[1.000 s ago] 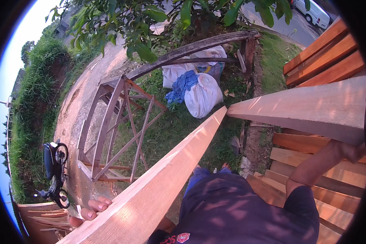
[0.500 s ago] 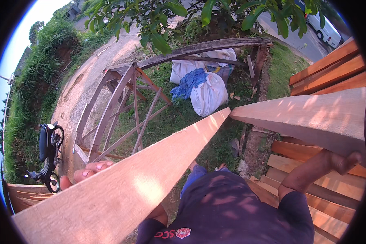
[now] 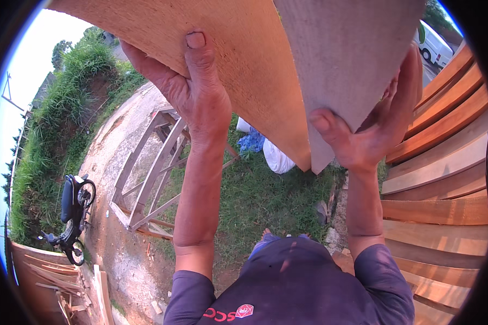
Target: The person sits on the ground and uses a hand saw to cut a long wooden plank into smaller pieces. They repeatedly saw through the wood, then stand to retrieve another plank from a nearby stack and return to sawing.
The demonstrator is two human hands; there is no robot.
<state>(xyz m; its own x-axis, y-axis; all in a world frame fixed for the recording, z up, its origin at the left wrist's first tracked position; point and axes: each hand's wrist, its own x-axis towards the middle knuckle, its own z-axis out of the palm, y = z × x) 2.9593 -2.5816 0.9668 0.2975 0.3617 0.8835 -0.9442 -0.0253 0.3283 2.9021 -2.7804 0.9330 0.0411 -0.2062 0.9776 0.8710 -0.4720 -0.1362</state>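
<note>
Pale sawn wood fills the upper middle, close to my eyes. A tan wooden board (image 3: 249,70) and a grey-brown wooden face (image 3: 347,59) meet along a long edge; I cannot tell whether this is one timber or two. My left hand (image 3: 192,92) is closed on the tan board's lower left edge, thumb flat on its face and fingers behind. My right hand (image 3: 363,135) grips the right side of the grey-brown face, with the thumb across its lower part and the fingers partly hidden behind. Both forearms are raised.
Slatted stacks of reddish boards (image 3: 439,211) stand close on my right. A wooden trestle frame (image 3: 146,168) is ahead to the left, before white sacks (image 3: 278,157) and a blue cloth (image 3: 251,142). A motorcycle (image 3: 73,216) and scrap wood (image 3: 59,276) lie left. A van (image 3: 435,43) is far right.
The wood has swung up and together in front of me, covering the tree leaves and much of the trestle. Both hands have come up and inward, and now plainly grip it.
</note>
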